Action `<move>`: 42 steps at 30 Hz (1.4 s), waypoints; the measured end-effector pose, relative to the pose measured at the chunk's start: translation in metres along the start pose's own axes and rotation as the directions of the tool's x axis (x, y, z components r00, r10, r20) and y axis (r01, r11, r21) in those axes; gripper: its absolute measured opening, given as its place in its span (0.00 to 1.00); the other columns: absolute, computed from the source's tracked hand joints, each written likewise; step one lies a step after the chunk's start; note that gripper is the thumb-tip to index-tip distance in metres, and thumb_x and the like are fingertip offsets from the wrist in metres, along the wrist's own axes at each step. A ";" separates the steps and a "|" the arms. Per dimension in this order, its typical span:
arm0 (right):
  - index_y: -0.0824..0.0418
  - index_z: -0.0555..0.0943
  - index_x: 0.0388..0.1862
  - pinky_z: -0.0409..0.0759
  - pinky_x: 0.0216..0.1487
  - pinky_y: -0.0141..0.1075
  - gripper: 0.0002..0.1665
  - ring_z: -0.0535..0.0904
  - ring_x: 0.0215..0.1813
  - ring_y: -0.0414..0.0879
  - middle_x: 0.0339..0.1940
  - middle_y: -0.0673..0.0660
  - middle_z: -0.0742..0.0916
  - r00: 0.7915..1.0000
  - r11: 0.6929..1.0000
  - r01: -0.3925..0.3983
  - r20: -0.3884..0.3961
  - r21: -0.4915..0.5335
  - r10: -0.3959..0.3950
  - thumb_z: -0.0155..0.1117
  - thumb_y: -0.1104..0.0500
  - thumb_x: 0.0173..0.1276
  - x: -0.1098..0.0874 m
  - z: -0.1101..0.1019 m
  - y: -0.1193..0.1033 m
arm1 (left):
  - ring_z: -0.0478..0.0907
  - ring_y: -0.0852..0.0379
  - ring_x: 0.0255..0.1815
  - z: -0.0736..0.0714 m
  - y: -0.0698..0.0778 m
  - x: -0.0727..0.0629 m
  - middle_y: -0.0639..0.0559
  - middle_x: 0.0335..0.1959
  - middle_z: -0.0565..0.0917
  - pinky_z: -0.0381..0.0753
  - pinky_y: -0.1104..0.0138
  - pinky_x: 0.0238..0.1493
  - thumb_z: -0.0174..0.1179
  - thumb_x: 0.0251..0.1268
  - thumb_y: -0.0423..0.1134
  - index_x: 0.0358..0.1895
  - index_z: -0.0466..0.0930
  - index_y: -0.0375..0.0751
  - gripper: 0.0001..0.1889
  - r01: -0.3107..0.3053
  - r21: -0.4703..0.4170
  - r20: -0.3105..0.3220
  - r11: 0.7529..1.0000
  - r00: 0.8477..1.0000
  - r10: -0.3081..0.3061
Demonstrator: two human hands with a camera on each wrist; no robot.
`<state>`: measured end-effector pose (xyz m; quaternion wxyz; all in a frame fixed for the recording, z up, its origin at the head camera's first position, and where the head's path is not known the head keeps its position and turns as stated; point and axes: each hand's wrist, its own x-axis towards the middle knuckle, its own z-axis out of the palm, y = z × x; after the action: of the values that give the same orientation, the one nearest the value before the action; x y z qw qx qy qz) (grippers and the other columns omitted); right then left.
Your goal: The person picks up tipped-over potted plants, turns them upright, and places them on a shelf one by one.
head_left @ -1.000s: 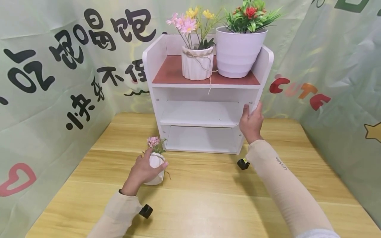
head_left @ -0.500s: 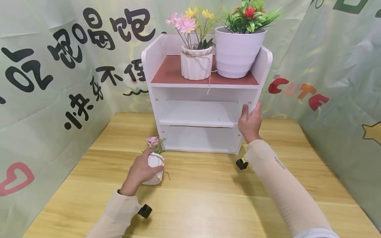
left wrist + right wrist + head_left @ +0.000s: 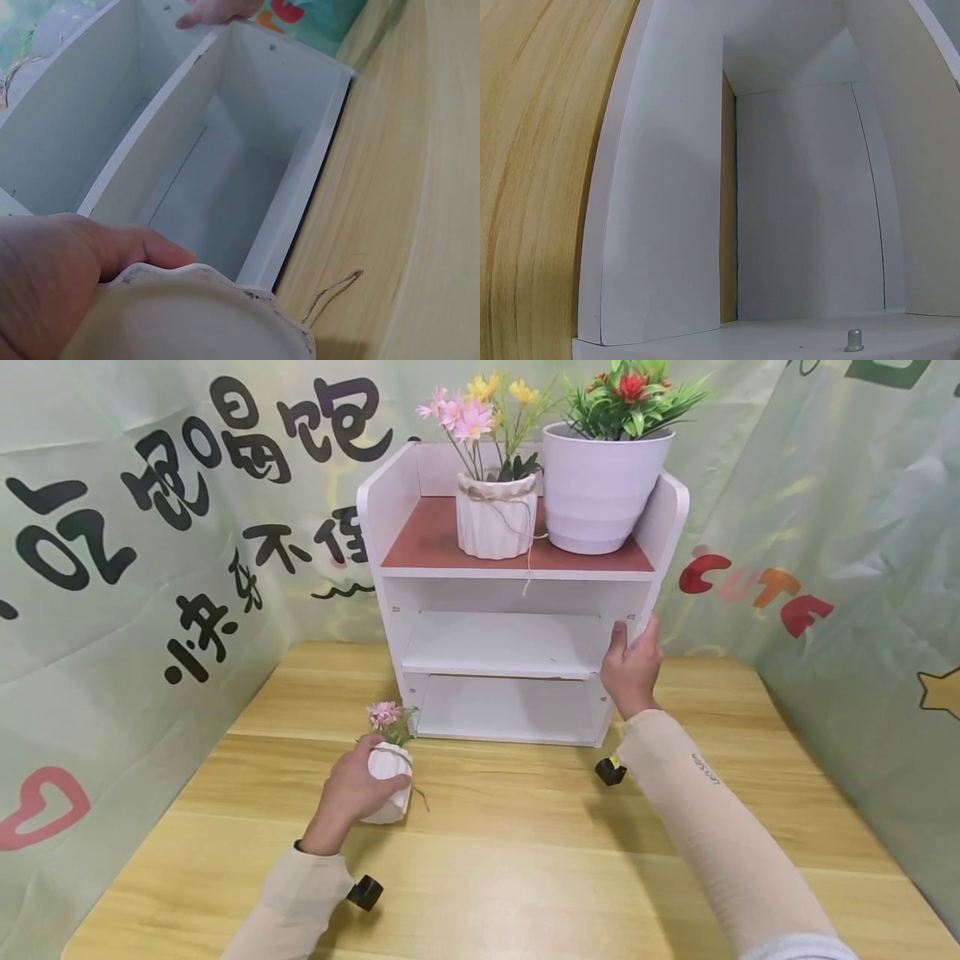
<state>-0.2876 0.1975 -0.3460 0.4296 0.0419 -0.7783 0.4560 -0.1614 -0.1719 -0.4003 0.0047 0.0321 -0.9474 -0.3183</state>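
A small white ribbed flowerpot with pink artificial flowers leans toward the shelf's lower left corner. My left hand grips it, thumb across the near side. In the left wrist view the pale scalloped end of the flowerpot faces the camera, and its twine trails over the wood. My right hand holds the right side panel of the white shelf, thumb on the front edge. The right wrist view looks into the shelf's lower compartment, without the right hand in sight.
On the shelf's red top board stand a white pot with pink and yellow flowers and a larger white pot with red-flowered greenery. The wooden table carries the shelf. Printed cloth hangs behind and at both sides.
My left thumb has drawn in slightly against the small flowerpot. The right hand stays on the shelf's side, and the shelf has not visibly moved.
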 end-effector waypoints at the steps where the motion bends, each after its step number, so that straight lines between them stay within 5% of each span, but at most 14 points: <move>1: 0.72 0.64 0.63 0.76 0.54 0.55 0.24 0.78 0.55 0.63 0.51 0.71 0.80 1.000 1.000 -0.003 0.000 0.002 0.003 0.50 0.57 0.76 0.000 0.000 0.000 | 0.74 0.33 0.49 0.000 0.000 0.000 0.29 0.52 0.76 0.75 0.42 0.42 0.70 0.50 0.48 0.67 0.63 0.39 0.41 -0.003 -0.001 -0.003 1.000 1.000 0.003; 25: 0.73 0.64 0.63 0.76 0.54 0.57 0.26 0.78 0.55 0.64 0.51 0.71 0.80 1.000 1.000 0.016 -0.006 0.014 -0.016 0.50 0.55 0.76 -0.001 0.000 0.002 | 0.73 0.38 0.49 -0.011 0.000 -0.005 0.33 0.56 0.74 0.74 0.47 0.42 0.68 0.53 0.50 0.69 0.63 0.41 0.40 -0.006 -0.123 -0.129 0.992 0.992 -0.010; 42: 0.72 0.64 0.63 0.76 0.53 0.56 0.26 0.79 0.55 0.64 0.51 0.71 0.80 1.000 1.000 0.024 0.000 0.011 -0.024 0.50 0.55 0.77 0.000 0.000 0.002 | 0.70 0.37 0.51 -0.015 0.004 -0.005 0.34 0.57 0.72 0.72 0.46 0.47 0.69 0.54 0.50 0.68 0.61 0.43 0.40 0.000 -0.211 -0.240 0.977 0.970 -0.052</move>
<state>-0.2886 0.1987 -0.3477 0.4345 0.0537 -0.7755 0.4549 -0.1563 -0.1771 -0.3856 0.1203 0.0826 -0.9003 -0.4101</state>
